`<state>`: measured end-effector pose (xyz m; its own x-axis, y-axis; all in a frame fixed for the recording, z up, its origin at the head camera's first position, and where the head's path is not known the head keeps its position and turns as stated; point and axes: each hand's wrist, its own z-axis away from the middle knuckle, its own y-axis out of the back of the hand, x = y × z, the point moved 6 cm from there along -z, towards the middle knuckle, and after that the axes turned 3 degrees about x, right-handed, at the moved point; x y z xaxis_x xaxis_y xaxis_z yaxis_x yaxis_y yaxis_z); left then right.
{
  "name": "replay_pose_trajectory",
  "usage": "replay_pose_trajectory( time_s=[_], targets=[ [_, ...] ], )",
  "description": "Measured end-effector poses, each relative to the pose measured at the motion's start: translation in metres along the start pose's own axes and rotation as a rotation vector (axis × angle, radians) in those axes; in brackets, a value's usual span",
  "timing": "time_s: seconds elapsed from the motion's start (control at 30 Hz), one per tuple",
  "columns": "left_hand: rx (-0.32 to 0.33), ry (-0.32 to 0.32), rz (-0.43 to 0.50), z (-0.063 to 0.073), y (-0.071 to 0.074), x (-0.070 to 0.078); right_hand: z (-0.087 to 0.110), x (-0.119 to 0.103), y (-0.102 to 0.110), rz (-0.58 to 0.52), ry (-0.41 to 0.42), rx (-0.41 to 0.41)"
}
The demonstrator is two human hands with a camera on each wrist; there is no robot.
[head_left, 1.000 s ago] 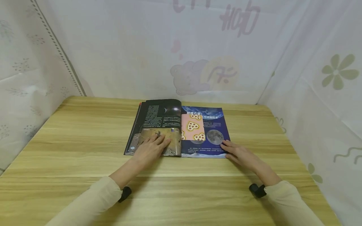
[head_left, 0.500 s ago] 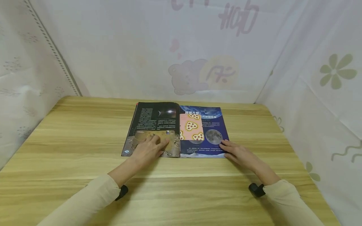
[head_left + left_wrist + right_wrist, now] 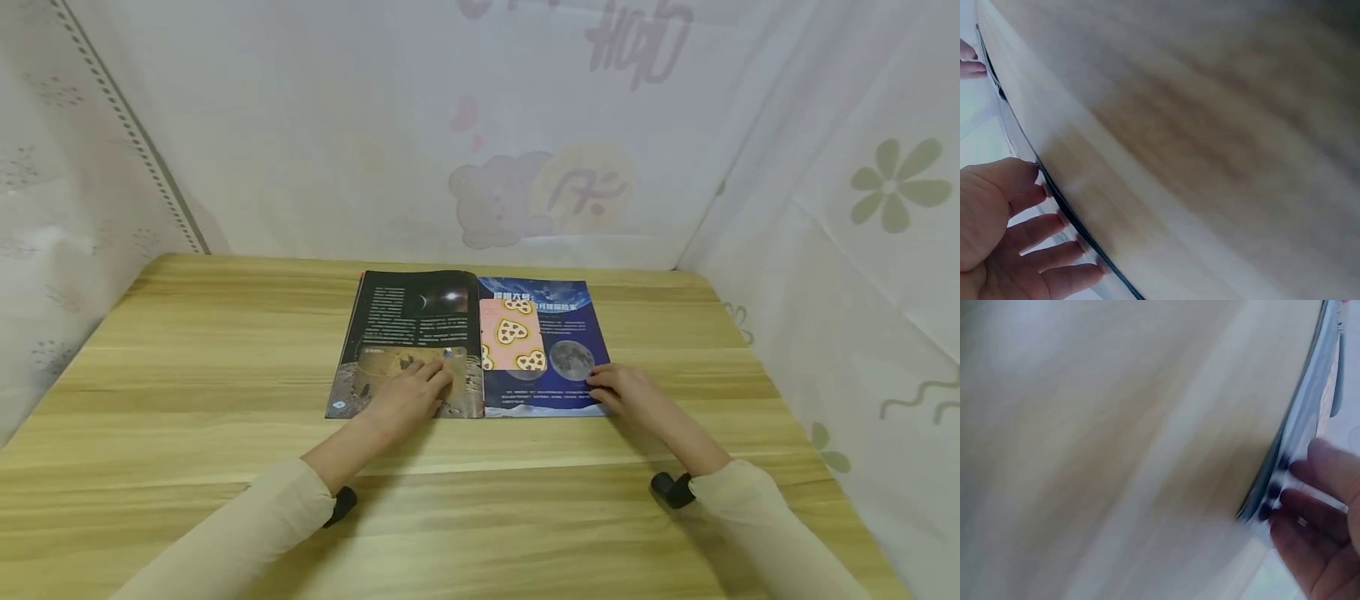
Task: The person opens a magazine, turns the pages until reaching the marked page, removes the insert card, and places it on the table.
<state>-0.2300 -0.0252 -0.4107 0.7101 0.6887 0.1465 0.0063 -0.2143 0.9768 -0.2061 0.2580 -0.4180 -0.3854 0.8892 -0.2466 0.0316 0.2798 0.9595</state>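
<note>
An open magazine (image 3: 562, 404) lies on the wooden table, a dark space page on its left and a blue moon page on its right. On the right page, beside the spine, lies a pink card (image 3: 512, 350) with heart patterns. My left hand (image 3: 405, 400) rests on the lower part of the left page, fingers loosely extended. In the left wrist view the left hand (image 3: 1029, 244) has its fingertips on the page. My right hand (image 3: 637, 396) touches the lower right edge of the right page; the right wrist view shows the fingers (image 3: 1310, 509) bent slightly at the page corner.
The light wooden table (image 3: 480, 517) extends around the magazine on all sides. A white patterned curtain (image 3: 337, 150) hangs behind it and along both sides. A black strap-like device (image 3: 671, 490) is worn at the right wrist.
The left page, raised at its top a second ago, now lies flatter. My left hand shifted a little on that page; the right hand stayed at the right edge with a slight shift.
</note>
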Motion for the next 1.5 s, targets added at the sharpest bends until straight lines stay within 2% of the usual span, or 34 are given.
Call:
replay_pose_trajectory(
  time_s=[0.1,0.23,0.47,0.7,0.8,1.07,1.5],
  targets=[
    [-0.001,0.008,-0.011,-0.001,0.001,0.001,-0.015,-0.003,0.002,0.012,-0.046,0.044],
    [-0.002,0.001,-0.029,-0.001,0.003,0.0,-0.038,-0.01,0.0,-0.011,-0.132,0.06],
    [-0.028,0.005,-0.002,-0.003,0.002,0.001,-0.072,-0.017,-0.006,-0.093,-0.346,0.071],
    [-0.066,0.033,0.006,-0.004,-0.002,0.001,-0.083,-0.016,-0.017,-0.146,-0.566,0.002],
    [-0.055,0.028,0.005,-0.003,0.0,0.002,-0.084,-0.015,-0.021,-0.148,-0.639,-0.018],
    [-0.007,-0.016,-0.019,-0.004,0.003,0.003,-0.087,-0.017,-0.021,-0.14,-0.677,-0.025],
    [-0.015,-0.015,-0.015,-0.008,0.006,0.002,-0.095,-0.023,-0.02,-0.143,-0.749,-0.056]
  ],
)
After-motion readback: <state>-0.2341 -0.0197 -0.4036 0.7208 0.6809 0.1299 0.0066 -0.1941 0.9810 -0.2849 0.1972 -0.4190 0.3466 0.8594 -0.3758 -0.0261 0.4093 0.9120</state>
